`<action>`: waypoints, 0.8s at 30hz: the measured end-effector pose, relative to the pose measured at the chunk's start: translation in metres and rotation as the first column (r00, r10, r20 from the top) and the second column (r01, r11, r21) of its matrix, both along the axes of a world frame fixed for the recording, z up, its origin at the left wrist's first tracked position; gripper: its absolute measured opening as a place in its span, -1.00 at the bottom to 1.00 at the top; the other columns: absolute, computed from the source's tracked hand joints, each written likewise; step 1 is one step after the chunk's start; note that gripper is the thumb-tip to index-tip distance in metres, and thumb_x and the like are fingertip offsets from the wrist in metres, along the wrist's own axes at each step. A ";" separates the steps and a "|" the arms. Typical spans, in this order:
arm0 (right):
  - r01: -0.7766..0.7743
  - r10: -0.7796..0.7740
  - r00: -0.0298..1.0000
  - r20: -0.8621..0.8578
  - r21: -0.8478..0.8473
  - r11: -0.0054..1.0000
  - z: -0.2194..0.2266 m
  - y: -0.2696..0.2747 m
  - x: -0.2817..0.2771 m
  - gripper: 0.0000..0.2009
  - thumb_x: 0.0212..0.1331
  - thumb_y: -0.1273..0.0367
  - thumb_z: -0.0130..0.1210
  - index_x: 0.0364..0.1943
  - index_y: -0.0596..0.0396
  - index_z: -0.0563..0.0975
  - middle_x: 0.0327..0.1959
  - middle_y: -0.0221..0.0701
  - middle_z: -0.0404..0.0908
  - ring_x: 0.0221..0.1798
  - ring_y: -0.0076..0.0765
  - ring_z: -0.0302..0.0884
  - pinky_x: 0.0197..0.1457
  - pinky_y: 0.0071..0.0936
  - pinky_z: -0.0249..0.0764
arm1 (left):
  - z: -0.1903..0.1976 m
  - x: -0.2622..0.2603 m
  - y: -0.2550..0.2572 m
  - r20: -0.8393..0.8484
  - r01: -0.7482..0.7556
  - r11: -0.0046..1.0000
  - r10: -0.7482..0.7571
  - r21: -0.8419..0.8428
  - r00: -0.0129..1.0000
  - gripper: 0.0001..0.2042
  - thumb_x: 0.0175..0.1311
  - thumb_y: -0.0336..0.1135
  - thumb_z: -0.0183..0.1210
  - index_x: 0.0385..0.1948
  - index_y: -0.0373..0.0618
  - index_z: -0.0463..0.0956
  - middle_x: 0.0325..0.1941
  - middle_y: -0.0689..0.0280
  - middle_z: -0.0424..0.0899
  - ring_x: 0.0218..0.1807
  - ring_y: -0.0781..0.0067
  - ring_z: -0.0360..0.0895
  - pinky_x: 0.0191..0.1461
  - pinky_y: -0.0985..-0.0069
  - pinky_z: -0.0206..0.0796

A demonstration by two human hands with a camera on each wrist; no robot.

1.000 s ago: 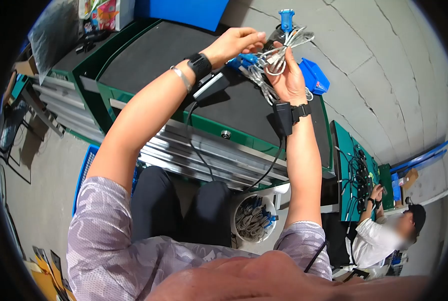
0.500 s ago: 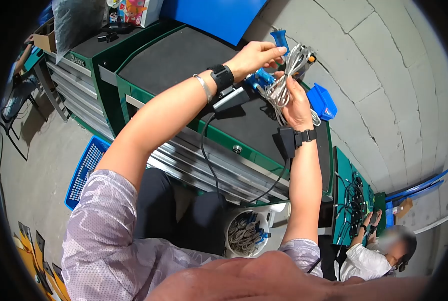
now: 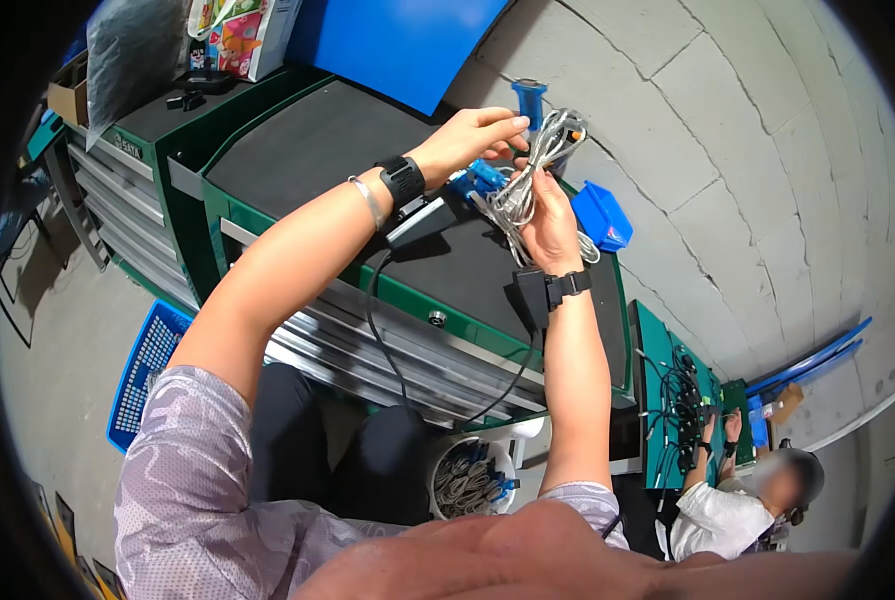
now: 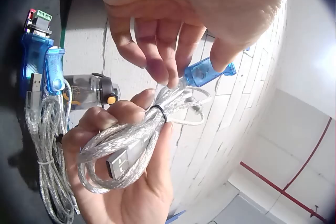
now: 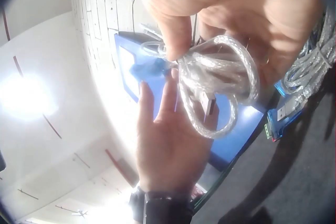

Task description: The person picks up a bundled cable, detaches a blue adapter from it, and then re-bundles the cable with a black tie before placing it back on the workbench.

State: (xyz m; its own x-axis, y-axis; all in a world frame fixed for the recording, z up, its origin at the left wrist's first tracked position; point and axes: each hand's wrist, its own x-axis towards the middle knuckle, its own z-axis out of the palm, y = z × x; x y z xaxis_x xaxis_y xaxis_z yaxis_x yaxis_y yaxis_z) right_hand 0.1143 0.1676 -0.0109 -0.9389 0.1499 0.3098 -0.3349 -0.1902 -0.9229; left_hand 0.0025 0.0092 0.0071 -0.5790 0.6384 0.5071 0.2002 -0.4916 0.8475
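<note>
My right hand grips a coiled, silvery USB cable, tied with a thin black band, its USB plug showing inside the coil. At the cable's far end stands a translucent blue connector. Thumb and fingers of my left hand pinch the blue connector, whose body shows between them in the left wrist view. Beside the hands, more coiled cables with blue connectors lie on the black cabinet top; one connector carries a green terminal block.
A blue bin and a bottle stand behind the hands. The green tool cabinet is in front of me, a white bucket of cables below. A blue basket stands left; another person works at right.
The head view has shifted. The coil in my right hand has turned more upright, and my left fingers have closed in from beside the bundle onto the blue connector.
</note>
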 end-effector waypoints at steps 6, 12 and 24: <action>0.178 -0.173 0.974 -0.143 0.022 0.984 -0.003 0.004 -0.005 -0.76 0.28 0.37 0.14 -0.01 0.11 0.52 -0.11 -0.49 0.57 -0.12 -0.62 0.46 -0.05 -0.62 0.37 | -0.003 -0.001 0.001 -0.056 -0.036 0.998 0.034 -0.044 0.998 -0.51 0.32 0.09 0.09 0.02 -0.18 0.50 -0.18 0.36 0.61 -0.19 0.63 0.46 -0.07 0.62 0.29; 0.518 -0.450 0.844 -0.293 0.224 0.826 -0.002 0.001 -0.005 -0.69 0.20 0.36 0.23 -0.02 0.20 0.50 -0.09 -0.41 0.57 -0.04 -0.54 0.46 0.04 -0.58 0.38 | 0.000 -0.003 -0.002 0.034 0.002 1.000 -0.002 0.022 0.999 -0.50 0.30 0.10 0.11 -0.02 -0.19 0.51 -0.16 0.37 0.60 -0.15 0.62 0.46 -0.06 0.62 0.30; 0.452 -0.400 0.885 -0.240 0.230 0.862 -0.001 -0.001 -0.003 -0.68 0.20 0.39 0.21 0.01 0.19 0.49 -0.09 -0.42 0.57 -0.04 -0.55 0.48 0.05 -0.56 0.38 | -0.003 -0.004 0.000 -0.116 -0.084 0.994 0.092 0.072 0.989 -0.61 0.29 -0.08 0.20 -0.03 -0.20 0.51 -0.28 0.44 0.55 -0.20 0.65 0.42 -0.10 0.63 0.29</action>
